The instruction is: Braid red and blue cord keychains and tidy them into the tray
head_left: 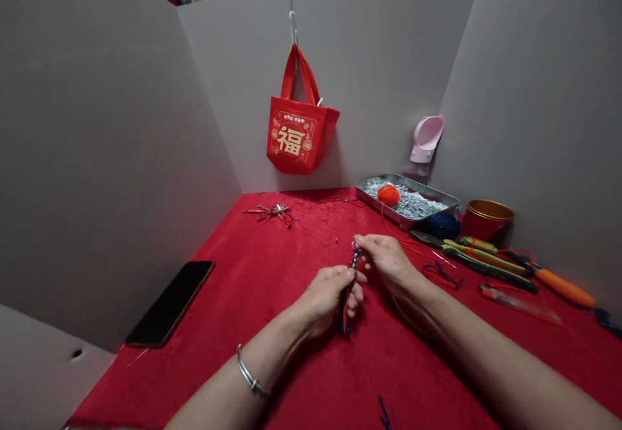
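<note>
Between my hands, over the red cloth, is a braided cord keychain (354,260) in dark blue and red with silvery bits along it. Its loose cord ends hang down below my left hand (335,291), whose thumb and fingers are closed round the braid's middle. My right hand (381,253) pinches the small metal ring at the top of the keychain between thumb and forefinger. Its other fingers are curled and partly hidden. A silver bangle (251,373) sits on my left wrist.
A metal tray (408,226) of silvery pieces holds an orange yarn ball (388,195). At right lie pliers (490,265), an orange-handled tool (566,288), a red cup (486,221) and cord scraps (442,276). A phone (170,304) and finished-looking cord pieces (272,214) are left. A red bag (301,135) hangs behind.
</note>
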### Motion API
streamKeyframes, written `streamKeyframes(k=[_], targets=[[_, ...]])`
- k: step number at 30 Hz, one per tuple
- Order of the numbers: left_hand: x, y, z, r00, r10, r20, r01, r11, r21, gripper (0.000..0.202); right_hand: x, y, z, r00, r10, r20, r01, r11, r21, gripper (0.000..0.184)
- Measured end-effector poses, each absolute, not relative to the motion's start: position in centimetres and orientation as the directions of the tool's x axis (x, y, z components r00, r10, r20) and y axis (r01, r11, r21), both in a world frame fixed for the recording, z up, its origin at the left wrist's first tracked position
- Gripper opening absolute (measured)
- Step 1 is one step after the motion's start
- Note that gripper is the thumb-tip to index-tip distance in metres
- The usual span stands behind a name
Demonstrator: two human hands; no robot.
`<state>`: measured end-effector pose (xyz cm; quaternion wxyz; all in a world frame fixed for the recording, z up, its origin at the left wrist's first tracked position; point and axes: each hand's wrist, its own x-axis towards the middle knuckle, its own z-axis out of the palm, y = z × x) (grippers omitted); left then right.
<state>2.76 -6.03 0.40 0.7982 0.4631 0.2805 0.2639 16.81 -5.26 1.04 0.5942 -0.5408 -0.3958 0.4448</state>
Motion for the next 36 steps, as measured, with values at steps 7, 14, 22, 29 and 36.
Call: streamKeyframes(k=[7,14,22,29,36], targets=[[2.0,-5.5,0.1,0.765,0.619,-0.177,-0.164,0.453,0.876,0.026,17.6,-5.2,1.4,0.360,0.931,-0.058,-0.165,0.002,-0.986,0.025],[1.7,-5.5,0.8,0.776,0.586,-0.234,-0.138,0.520,0.843,0.026,18.1,-4.8,1.5,0.368,0.927,-0.065,-0.207,0.013,-0.978,0.025],[1.7,-5.5,1.2,0.771,0.573,-0.277,-0.101,0.539,0.836,0.020,18.5,-4.8,1.7,0.369,0.924,-0.100,-0.256,-0.003,-0.967,0.027],[1.8,-5.5,0.9,0.764,0.572,-0.299,-0.083,0.545,0.834,0.022,18.3,-5.0,1.8,0.344,0.934,-0.099,-0.287,0.004,-0.958,0.028],[1.9,-5.4,0.1,0.732,0.660,-0.167,-0.121,0.368,0.922,0.034,18.2,-4.9,1.7,0.360,0.931,-0.065,-0.257,0.032,-0.966,0.029]])
